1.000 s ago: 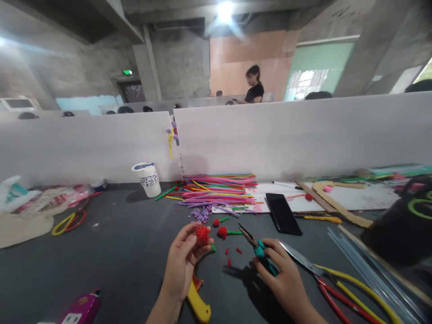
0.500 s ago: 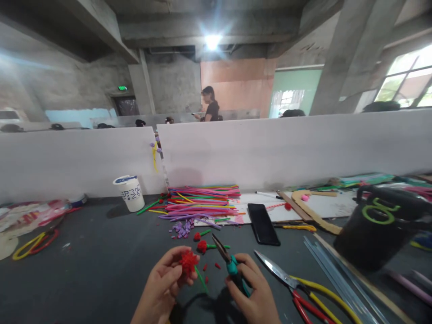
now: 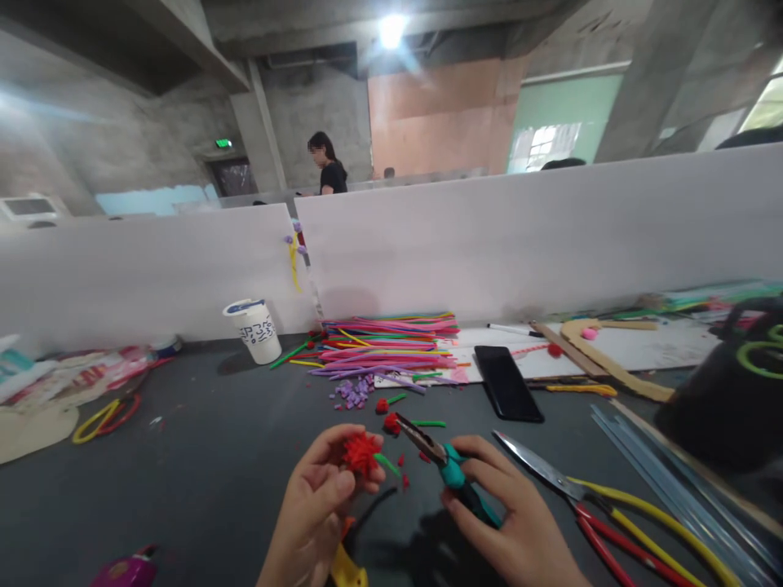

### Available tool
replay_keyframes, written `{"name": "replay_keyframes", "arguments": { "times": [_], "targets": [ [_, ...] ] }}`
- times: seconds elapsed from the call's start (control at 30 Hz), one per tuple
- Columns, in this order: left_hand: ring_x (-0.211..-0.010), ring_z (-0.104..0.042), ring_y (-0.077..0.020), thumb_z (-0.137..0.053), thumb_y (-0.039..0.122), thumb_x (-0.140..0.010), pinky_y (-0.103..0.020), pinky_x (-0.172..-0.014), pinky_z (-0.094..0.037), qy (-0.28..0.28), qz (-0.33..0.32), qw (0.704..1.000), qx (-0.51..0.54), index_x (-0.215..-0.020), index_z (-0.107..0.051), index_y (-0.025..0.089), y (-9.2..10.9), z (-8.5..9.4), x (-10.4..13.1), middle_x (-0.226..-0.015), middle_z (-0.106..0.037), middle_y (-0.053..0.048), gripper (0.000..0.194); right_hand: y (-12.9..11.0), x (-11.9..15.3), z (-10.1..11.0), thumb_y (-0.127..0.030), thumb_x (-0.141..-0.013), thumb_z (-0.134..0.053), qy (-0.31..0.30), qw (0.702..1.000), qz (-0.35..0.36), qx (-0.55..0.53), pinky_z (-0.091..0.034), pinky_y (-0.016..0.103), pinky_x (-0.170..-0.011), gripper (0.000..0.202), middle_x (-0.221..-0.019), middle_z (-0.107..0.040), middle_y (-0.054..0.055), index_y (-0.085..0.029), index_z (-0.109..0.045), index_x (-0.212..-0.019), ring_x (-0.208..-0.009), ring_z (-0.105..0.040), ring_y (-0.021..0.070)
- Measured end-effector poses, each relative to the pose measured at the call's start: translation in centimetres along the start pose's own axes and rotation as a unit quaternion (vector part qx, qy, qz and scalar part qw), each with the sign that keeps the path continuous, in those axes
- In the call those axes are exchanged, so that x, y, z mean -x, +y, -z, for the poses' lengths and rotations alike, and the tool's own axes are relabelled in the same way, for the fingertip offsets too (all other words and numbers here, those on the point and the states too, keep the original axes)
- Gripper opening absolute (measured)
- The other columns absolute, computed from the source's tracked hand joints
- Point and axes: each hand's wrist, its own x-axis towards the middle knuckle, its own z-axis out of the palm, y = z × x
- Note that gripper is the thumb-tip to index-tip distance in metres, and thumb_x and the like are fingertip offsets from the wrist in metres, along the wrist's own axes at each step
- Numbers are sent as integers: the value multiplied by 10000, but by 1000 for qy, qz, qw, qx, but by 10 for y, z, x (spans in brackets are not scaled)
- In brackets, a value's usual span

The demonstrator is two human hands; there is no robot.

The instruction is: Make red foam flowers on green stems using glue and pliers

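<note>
Between the thumb and fingers of my left hand (image 3: 327, 497) is a red fuzzy flower (image 3: 362, 453) with a short green stem (image 3: 387, 465) pointing right. My right hand (image 3: 505, 505) is wrapped round teal-handled pliers (image 3: 453, 469), whose jaws point up and left, apart from the held flower. Just beyond the pliers' tip lie two smaller red flowers (image 3: 391, 423) with green stems. Small red bits (image 3: 405, 482) are scattered on the dark table between my hands. A yellow object (image 3: 349, 568) shows partly below my left hand.
Colourful pipe cleaners (image 3: 385, 346) lie in front of a white partition (image 3: 519, 244), with purple bits (image 3: 355, 393) nearby. A paper cup (image 3: 260, 334) stands left. Rightward are a phone (image 3: 507, 383), large scissors (image 3: 572, 489), clear strips (image 3: 685, 489) and a black bag (image 3: 710, 416). A person (image 3: 331, 171) stands beyond.
The view has shifted, so the table items appear farther right. The held flower has turned, its stem now pointing more to the right. The pliers' jaws are tilted farther left. The distant person appears farther left.
</note>
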Motion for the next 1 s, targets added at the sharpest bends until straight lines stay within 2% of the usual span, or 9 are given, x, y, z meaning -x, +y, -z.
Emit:
{"name": "replay_keyframes", "arguments": {
  "times": [0.13, 0.17, 0.2, 0.3, 0.4, 0.53, 0.77, 1.0],
  "targets": [
    [-626, -701, -146, -885, 338, -605, -188, -586, -536, -5, -5, 1000, 13, -895, -812, 215, 4, -1, 4, -813, -800, -50, 323, -15, -20, 21, -193, -769, -631, -52, 996, 70, 23, -562, 243, -716, 87, -943, -717, 43, -246, -649, -703, -835, -699, 182],
    [-619, -701, -145, -888, 338, -599, -190, -589, -538, -1, -5, 1000, 13, -893, -812, 222, 5, -1, 5, -783, -792, -35, 325, -18, -24, 26, -174, -775, -613, -65, 990, 107, 67, -569, 265, -726, 84, -960, -717, 57, -239, -650, -738, -841, -696, 191],
    [-626, -706, -148, -896, 333, -586, -196, -606, -544, 5, -3, 1000, 12, -898, -813, 229, 6, -1, 6, -765, -786, -24, 339, -20, -27, 30, -187, -767, -619, -64, 981, 151, 100, -577, 280, -711, 57, -960, -719, 72, -234, -645, -746, -833, -695, 202],
    [-687, -723, -174, -915, 308, -546, -225, -672, -560, 25, 0, 1000, 2, -910, -813, 244, 7, 0, 6, -816, -793, -28, 384, -20, -26, 34, -209, -756, -623, -47, 966, 201, 157, -595, 296, -702, 50, -978, -725, 102, -228, -651, -792, -840, -702, 221],
    [-720, -721, -195, -918, 306, -540, -244, -676, -565, 40, -22, 999, -22, -869, -810, 227, 5, -1, 6, -878, -801, -55, 356, -11, -13, 30, -218, -748, -629, -42, 965, 205, 161, -603, 296, -741, 56, -974, -732, 96, -235, -650, -797, -852, -710, 219],
    [-647, -693, -171, -924, 320, -529, -231, -627, -554, 47, -40, 997, -50, -839, -798, 224, 1, -4, 8, -862, -805, -62, 349, -2, 2, 23, -228, -747, -640, -62, 968, 185, 160, -608, 315, -747, 58, -977, -734, 90, -244, -658, -799, -865, -712, 227],
    [-691, -711, -196, -939, 311, -488, -246, -648, -567, 74, -39, 994, -70, -798, -790, 228, -2, -6, 10, -844, -807, -63, 354, -4, -3, 22, -194, -757, -632, -66, 973, 173, 140, -603, 284, -683, 85, -928, -735, 86, -235, -668, -823, -795, -708, 203],
    [-751, -705, -202, -903, 232, -533, -233, -633, -537, 80, -42, 991, -103, -814, -771, 226, -6, -3, 9, -854, -804, -60, 311, -2, 3, 24, -230, -793, -596, -67, 966, 191, 161, -606, 314, -667, 79, -930, -746, 84, -247, -673, -802, -772, -710, 213]
  ]
}}
